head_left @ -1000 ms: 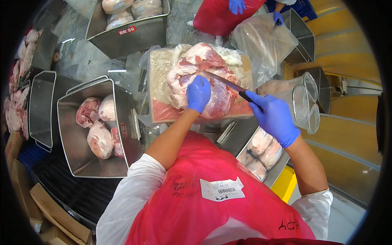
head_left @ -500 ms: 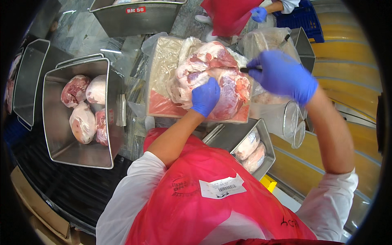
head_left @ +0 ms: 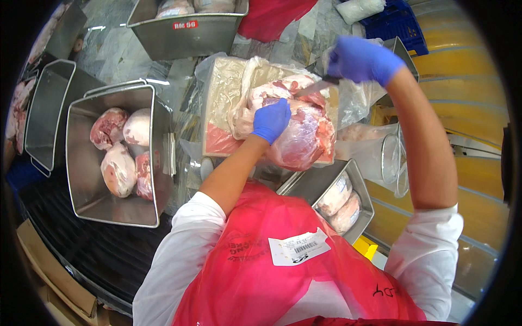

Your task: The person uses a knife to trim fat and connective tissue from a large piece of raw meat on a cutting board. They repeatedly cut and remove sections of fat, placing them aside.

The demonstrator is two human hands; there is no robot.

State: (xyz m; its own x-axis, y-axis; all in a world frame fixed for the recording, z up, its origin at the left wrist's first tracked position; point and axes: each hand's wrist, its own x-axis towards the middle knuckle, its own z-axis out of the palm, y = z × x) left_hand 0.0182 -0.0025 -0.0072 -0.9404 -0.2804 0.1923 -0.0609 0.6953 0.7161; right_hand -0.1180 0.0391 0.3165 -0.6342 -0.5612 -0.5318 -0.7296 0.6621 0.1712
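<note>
A large cut of raw meat (head_left: 302,136), pink with white fat, lies on a plastic-covered board (head_left: 220,87). My left hand (head_left: 272,120), in a blue glove, is closed on the meat's upper surface, pinching at it. My right hand (head_left: 361,60), gloved the same way, grips a knife (head_left: 311,89) by its dark handle, beyond the board's far right corner. The blade points left and toward me, its tip at the meat just beyond my left hand. What exactly my left fingers pinch is hidden beneath them.
Several meat pieces sit in a metal bin (head_left: 73,179) at left. Another metal bin (head_left: 174,46) stands at the far side, and one holding wrapped meat (head_left: 337,198) is near my right. Clear plastic bags (head_left: 361,144) hang right of the board. A blue crate (head_left: 399,27) stands far right.
My right hand has moved farther from me, and the knife's blade now shows over the meat. My left hand still grips the meat. The co-worker's gloved hand has left view.
</note>
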